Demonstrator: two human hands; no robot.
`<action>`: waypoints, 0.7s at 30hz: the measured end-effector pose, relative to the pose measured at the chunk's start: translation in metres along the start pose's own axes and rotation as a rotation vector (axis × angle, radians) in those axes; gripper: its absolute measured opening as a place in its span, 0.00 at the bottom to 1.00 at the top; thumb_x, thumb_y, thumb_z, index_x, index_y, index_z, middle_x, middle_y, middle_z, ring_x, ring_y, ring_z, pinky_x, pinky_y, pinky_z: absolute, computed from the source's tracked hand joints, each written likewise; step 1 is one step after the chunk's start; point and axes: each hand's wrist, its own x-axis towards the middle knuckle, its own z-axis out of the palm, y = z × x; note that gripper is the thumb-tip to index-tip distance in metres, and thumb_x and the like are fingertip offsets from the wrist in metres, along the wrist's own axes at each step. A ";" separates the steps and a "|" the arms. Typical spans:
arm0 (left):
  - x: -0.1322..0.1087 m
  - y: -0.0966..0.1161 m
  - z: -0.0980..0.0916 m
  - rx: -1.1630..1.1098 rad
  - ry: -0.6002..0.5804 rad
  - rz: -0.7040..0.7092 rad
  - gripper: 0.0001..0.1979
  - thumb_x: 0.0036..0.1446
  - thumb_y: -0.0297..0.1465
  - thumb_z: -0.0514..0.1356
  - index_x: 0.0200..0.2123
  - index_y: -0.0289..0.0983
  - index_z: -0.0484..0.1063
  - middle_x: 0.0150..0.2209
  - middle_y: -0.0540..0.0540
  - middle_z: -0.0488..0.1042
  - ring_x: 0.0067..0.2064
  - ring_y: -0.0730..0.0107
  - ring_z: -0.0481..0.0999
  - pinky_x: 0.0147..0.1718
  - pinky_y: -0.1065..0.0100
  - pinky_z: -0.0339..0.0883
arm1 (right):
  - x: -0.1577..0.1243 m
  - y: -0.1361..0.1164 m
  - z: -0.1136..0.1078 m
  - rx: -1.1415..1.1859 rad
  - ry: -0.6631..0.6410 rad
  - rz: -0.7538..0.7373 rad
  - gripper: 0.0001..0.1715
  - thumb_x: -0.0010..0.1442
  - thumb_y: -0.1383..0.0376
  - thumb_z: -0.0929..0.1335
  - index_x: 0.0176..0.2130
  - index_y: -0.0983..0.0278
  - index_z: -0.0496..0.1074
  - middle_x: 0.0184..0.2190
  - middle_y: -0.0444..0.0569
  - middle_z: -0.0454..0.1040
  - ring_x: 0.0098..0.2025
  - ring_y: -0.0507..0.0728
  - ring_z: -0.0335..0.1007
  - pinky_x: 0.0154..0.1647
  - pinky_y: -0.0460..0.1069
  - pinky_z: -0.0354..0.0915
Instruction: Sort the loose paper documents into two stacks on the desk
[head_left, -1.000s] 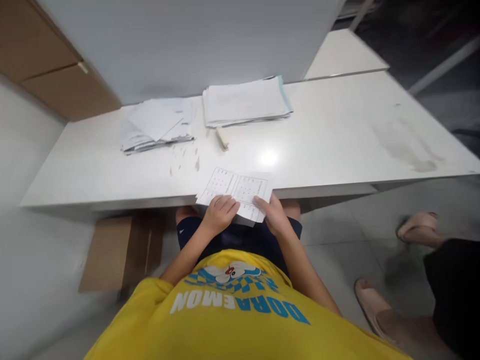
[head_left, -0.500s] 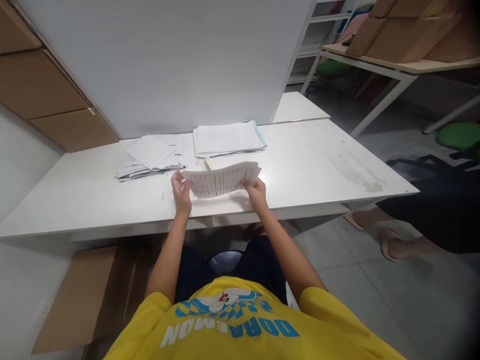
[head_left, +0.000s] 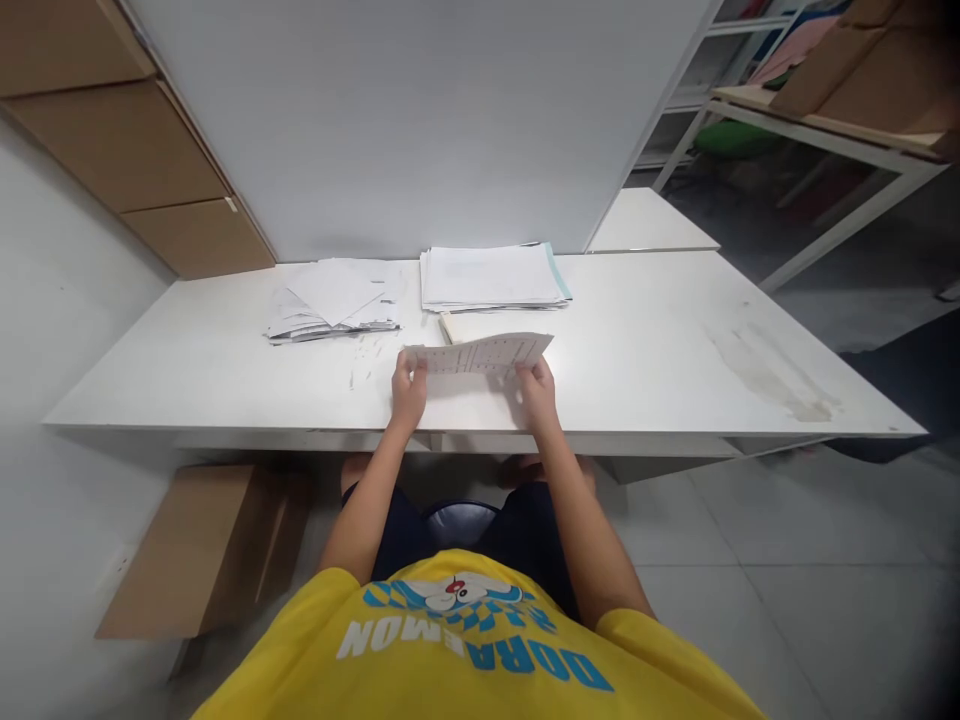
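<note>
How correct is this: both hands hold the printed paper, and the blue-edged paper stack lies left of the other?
Wrong side: the head view shows the blue-edged paper stack right of the other stack. Both hands do hold the printed paper.

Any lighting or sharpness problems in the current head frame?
Head view: the held sheet is too small and soft to read; below it, a faint shadow falls on the white desk; head view again: the area beneath the desk is dim, and the upper-right corner darkens almost to black.
</note>
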 end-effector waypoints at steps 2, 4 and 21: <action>-0.001 0.002 0.001 0.012 0.011 0.019 0.23 0.65 0.53 0.54 0.50 0.41 0.68 0.46 0.41 0.75 0.51 0.59 0.76 0.51 0.60 0.69 | -0.001 0.000 -0.001 -0.041 0.048 -0.014 0.14 0.56 0.55 0.66 0.40 0.60 0.69 0.40 0.48 0.75 0.46 0.59 0.71 0.48 0.54 0.66; -0.003 0.005 0.001 0.021 0.036 0.044 0.24 0.65 0.53 0.53 0.52 0.41 0.67 0.44 0.42 0.74 0.48 0.61 0.76 0.49 0.62 0.69 | 0.001 0.000 -0.007 -0.083 0.107 -0.049 0.15 0.56 0.54 0.65 0.41 0.60 0.68 0.39 0.48 0.74 0.44 0.58 0.70 0.46 0.53 0.67; 0.007 0.014 0.018 0.750 -0.355 -0.072 0.19 0.65 0.34 0.55 0.58 0.39 0.69 0.60 0.41 0.71 0.63 0.53 0.65 0.63 0.53 0.57 | 0.036 0.002 -0.054 -0.845 0.091 0.071 0.30 0.56 0.64 0.61 0.57 0.62 0.70 0.47 0.56 0.77 0.47 0.65 0.71 0.49 0.61 0.67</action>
